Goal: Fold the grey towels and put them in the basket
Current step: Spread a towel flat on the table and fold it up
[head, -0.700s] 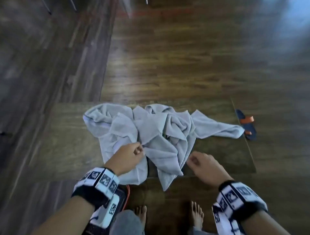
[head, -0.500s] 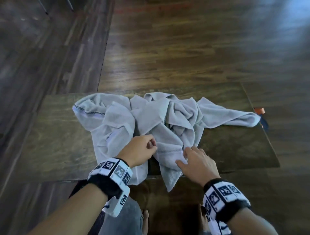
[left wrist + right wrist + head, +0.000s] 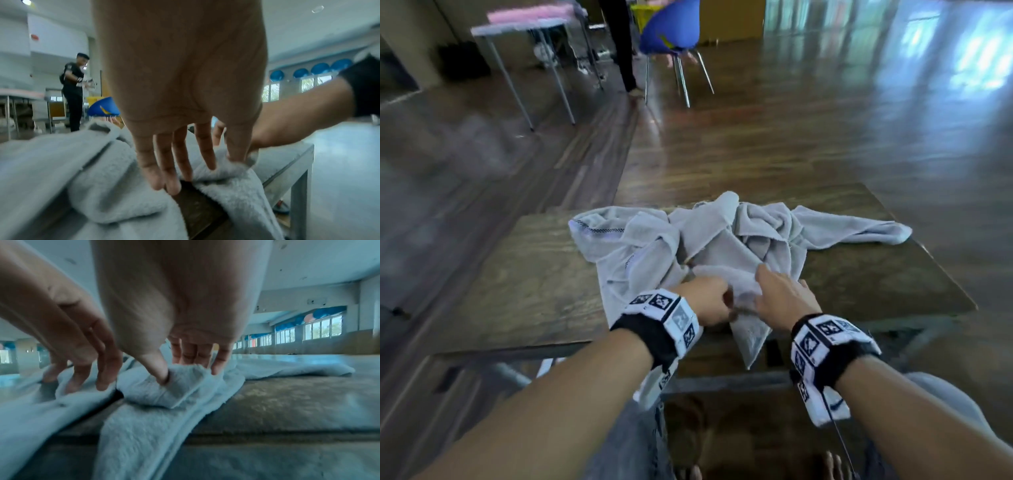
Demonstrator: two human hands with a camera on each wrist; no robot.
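Several crumpled grey towels (image 3: 722, 246) lie heaped on a low wooden table (image 3: 517, 291). One corner hangs over the table's front edge. My left hand (image 3: 709, 301) sits curled on the near part of the heap. In the left wrist view it (image 3: 224, 160) pinches a towel fold (image 3: 230, 168) between thumb and fingers. Close beside it, my right hand (image 3: 777, 294) holds the same bunched area. The right wrist view shows the right hand (image 3: 185, 369) with its thumb pressed into a fold (image 3: 148, 395) and its fingers behind. No basket is in view.
A blue chair (image 3: 671, 24) and a metal-legged table (image 3: 524, 27) stand far back on the wooden floor. A person in black (image 3: 74, 91) stands by them. The towel's right tail (image 3: 887, 233) reaches the table's right edge. My bare foot (image 3: 832, 466) shows below.
My right hand moved left from the table's front edge onto the towel and took a fold beside the left hand. The head view tipped up, bringing the room behind into sight.
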